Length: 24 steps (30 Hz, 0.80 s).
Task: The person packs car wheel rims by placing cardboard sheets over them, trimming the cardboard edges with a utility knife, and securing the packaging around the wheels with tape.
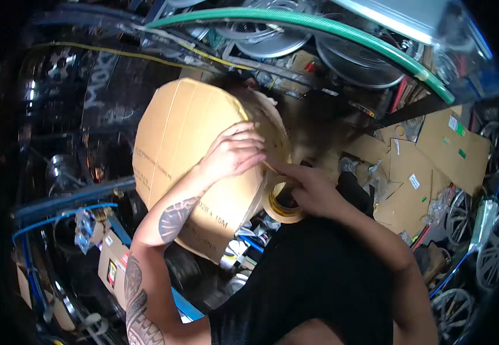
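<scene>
A large, roughly round cardboard piece (189,126) with printed text stands tilted in front of me, covering one face of a wide round object whose side (269,118) shows at the right. My left hand (235,150) lies on the cardboard near its right edge, its fingers bent together over that rim. Close by, my right hand (312,190) holds a roll of tan tape (284,207), with some fingers hidden at the roll. Its outstretched index finger reaches the cardboard's edge just below my left hand.
A green hose (318,33) arches across the top, before several metal wheels (355,63). Flattened cardboard (404,178) covers the floor at right, with spoked wheels (453,313) beside it. A blue bar (77,195) and a small box (113,264) are at left.
</scene>
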Motion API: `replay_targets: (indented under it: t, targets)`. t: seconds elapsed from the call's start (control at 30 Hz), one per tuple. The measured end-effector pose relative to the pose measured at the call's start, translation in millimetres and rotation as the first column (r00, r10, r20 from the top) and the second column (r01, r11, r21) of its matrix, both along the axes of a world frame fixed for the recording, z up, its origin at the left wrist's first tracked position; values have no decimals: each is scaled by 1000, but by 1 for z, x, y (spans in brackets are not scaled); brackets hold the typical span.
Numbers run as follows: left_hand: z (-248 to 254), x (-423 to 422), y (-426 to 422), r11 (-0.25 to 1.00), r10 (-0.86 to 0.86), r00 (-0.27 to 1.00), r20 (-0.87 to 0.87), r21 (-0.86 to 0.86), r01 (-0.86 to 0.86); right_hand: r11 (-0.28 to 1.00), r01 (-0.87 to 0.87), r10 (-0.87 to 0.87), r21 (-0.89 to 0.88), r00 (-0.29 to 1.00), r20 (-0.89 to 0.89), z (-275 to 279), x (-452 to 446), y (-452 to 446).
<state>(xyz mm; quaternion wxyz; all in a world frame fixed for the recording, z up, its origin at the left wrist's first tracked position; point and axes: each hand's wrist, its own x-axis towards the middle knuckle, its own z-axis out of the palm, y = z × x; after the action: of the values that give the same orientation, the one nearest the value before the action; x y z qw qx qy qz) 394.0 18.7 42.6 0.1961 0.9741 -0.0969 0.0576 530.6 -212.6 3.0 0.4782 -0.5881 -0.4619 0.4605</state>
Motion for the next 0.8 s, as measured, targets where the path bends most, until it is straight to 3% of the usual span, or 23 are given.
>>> replay_targets:
  t: [0.03, 0.07, 0.13, 0.23, 0.3, 0.37, 0.4, 0.47, 0.5, 0.53, 0.57, 0.6, 0.63, 0.7, 0.73, 0.77, 0.8]
  targets:
    - [-1, 0, -1, 1000, 20, 1000, -2, 9, -20, 999, -1, 1, -41, 1000, -5, 10, -4, -12]
    - [2, 4, -2, 999, 42, 999, 5, 20, -43, 994, -74, 70, 76, 996, 47, -4, -15, -24]
    - [6, 7, -8, 993, 82, 997, 12, 87, -82, 959, -284, 283, 27, 959, 28, 4, -28, -17]
    - [2, -5, -21, 935, 190, 960, 207, 259, -241, 936, -349, 351, -42, 935, 49, 11, -35, -8]
    - [4, -16, -41, 804, 316, 875, 366, 385, -452, 933, -359, 361, -35, 929, 82, 16, -41, -8]
    - [31, -38, -94, 686, 632, 746, 210, 296, -665, 933, -356, 349, 49, 930, 113, 12, -46, -4]
    - [49, -52, -114, 625, 771, 635, -38, 234, -745, 871, -491, 490, -23, 864, 117, 10, -41, 3]
    - [83, -86, -150, 448, 822, 315, -474, 197, -872, 877, -480, 479, 35, 877, 34, 8, -43, 2]
    - [91, -100, -170, 349, 760, 134, -636, 225, -909, 881, -470, 471, 56, 882, -7, 10, -43, 0]
    - [71, -111, -192, 261, 753, 96, -651, 161, -952, 860, -510, 510, 20, 859, -47, 29, -42, 5]
    - [42, -122, -206, 160, 745, 57, -665, 95, -982, 843, -538, 538, 21, 843, 22, 29, -44, 6]
    - [24, -124, -206, 17, 583, 122, -803, -139, -990, 822, -569, 565, 22, 820, 88, 24, -43, 2]
    - [-10, -123, -227, -207, 780, 327, -533, -714, -669, 799, -601, 591, 22, 792, 152, 22, -43, 5]
    - [-41, -107, -246, -450, 794, 205, -572, -781, -433, 438, -823, 895, -363, 359, 266, 68, -22, 48]
    - [-39, -107, -246, -484, 817, 144, -559, -799, -357, 225, -802, 963, -553, 97, 251, 107, -22, 75]
    - [-31, -106, -249, -514, 829, 83, -553, -812, -278, 119, -765, 918, -632, -158, 364, 151, -44, 101]
    - [-25, -105, -254, -540, 832, 27, -555, -818, -198, 176, -866, 820, -469, -135, 557, 153, -83, 121]
